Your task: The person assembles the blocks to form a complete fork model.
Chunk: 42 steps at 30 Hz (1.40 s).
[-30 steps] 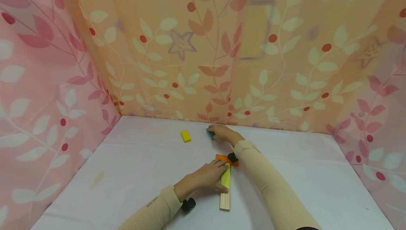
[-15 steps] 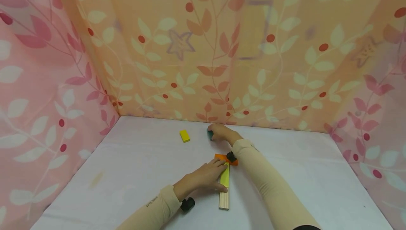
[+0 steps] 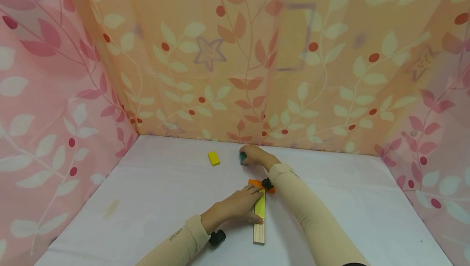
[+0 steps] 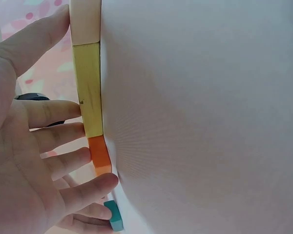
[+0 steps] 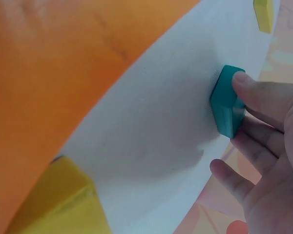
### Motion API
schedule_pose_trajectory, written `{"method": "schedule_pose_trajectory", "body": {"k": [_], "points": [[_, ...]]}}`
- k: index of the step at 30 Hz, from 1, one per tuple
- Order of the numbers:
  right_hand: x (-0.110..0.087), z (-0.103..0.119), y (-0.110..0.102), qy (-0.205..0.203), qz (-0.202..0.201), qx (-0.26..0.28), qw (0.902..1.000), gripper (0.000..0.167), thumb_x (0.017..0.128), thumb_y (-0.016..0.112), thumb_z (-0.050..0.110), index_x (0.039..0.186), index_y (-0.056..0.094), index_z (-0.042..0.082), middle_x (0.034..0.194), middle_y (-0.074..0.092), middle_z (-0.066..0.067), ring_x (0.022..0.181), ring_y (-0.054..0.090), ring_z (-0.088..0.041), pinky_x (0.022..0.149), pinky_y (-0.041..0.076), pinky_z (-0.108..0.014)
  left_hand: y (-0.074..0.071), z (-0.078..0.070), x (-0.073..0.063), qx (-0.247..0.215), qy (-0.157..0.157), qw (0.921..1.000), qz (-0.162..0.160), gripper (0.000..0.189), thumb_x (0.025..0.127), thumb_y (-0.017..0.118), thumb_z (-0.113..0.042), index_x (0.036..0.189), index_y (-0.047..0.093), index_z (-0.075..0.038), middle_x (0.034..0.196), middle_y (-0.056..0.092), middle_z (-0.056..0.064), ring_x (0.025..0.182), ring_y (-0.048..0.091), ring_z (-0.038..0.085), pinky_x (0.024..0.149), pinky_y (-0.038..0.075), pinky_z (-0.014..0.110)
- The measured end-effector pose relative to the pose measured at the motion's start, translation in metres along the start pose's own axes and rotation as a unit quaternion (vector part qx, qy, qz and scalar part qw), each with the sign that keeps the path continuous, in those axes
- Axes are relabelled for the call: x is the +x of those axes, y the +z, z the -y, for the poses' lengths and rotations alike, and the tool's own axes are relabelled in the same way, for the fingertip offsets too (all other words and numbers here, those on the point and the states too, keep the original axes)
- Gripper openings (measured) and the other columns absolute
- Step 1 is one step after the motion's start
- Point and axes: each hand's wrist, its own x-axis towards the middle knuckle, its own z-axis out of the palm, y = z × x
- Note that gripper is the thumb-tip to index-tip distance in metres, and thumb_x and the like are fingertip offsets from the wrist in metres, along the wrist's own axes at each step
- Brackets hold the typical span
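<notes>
My right hand (image 3: 255,155) pinches a teal wooden block (image 5: 228,101) between thumb and fingers, low at the far part of the table. My left hand (image 3: 238,206) lies with straight, spread fingers along a row of blocks. Its thumb tip is at the plain wood block (image 3: 259,234) near the joint with the yellow block (image 4: 89,90). Other fingertips touch the yellow block's side and reach the orange block (image 4: 100,155). These blocks line up end to end, the orange one lying crosswise at the far end.
A separate small yellow block (image 3: 214,158) lies left of the right hand on the white tabletop (image 3: 158,188). Patterned fabric (image 3: 205,74) hangs behind and at both sides. Each wrist carries a small black camera, the left one (image 3: 217,238) close above the table.
The right hand has turned the teal block slightly, so it stands more lengthwise in the head view. The left hand and the row of blocks have stayed in place.
</notes>
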Motion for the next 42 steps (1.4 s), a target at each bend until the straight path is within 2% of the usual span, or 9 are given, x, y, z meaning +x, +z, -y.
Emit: {"method": "schedule_pose_trajectory", "body": {"k": [9,17,26,34,42], "points": [[-0.003,0.001,-0.003,0.012,-0.020,0.014,0.9996,0.048,0.086,0.075,0.019,0.127,0.061,-0.001,0.128,0.062,-0.014,0.107,0.058,-0.024,0.105,0.046,-0.038,-0.002,-0.001,0.001,0.009,0.000,1.0000,-0.001,0.084,0.079,0.073,-0.057,0.146,0.045,-0.014,0.156,0.037,0.004,0.144,0.033,0.022,0.107,0.043,0.048],[-0.005,-0.004,-0.004,0.027,-0.029,0.014,0.9991,0.051,0.085,0.076,0.026,0.127,0.061,0.001,0.130,0.062,-0.012,0.111,0.057,-0.024,0.105,0.046,-0.039,-0.001,0.000,0.001,0.015,0.000,0.9999,0.005,0.086,0.079,0.073,-0.057,0.146,0.044,-0.013,0.155,0.038,0.004,0.144,0.033,0.022,0.107,0.044,0.046],[-0.011,-0.014,-0.011,0.028,-0.026,0.023,0.9990,0.053,0.085,0.076,0.029,0.129,0.061,0.002,0.131,0.061,-0.012,0.108,0.056,-0.024,0.103,0.047,-0.040,-0.006,-0.002,-0.001,0.011,-0.005,0.9997,0.021,0.087,0.079,0.072,-0.059,0.148,0.042,-0.014,0.155,0.039,0.004,0.144,0.034,0.023,0.110,0.041,0.046],[-0.018,-0.014,-0.017,0.017,-0.027,0.046,0.9984,0.054,0.086,0.075,0.027,0.130,0.059,0.000,0.131,0.061,-0.014,0.108,0.057,-0.025,0.105,0.047,-0.041,-0.004,-0.001,-0.001,0.000,-0.013,0.9998,0.016,0.087,0.078,0.073,-0.059,0.147,0.043,-0.014,0.155,0.039,0.003,0.145,0.032,0.023,0.111,0.040,0.047],[-0.028,-0.011,-0.021,-0.003,-0.040,0.036,0.9986,0.054,0.086,0.075,0.029,0.129,0.060,0.000,0.131,0.059,-0.015,0.108,0.056,-0.026,0.104,0.048,-0.041,-0.003,-0.002,-0.001,0.004,-0.017,0.9997,0.018,0.087,0.078,0.073,-0.059,0.147,0.044,-0.014,0.155,0.039,0.003,0.144,0.033,0.023,0.110,0.041,0.048]]}}
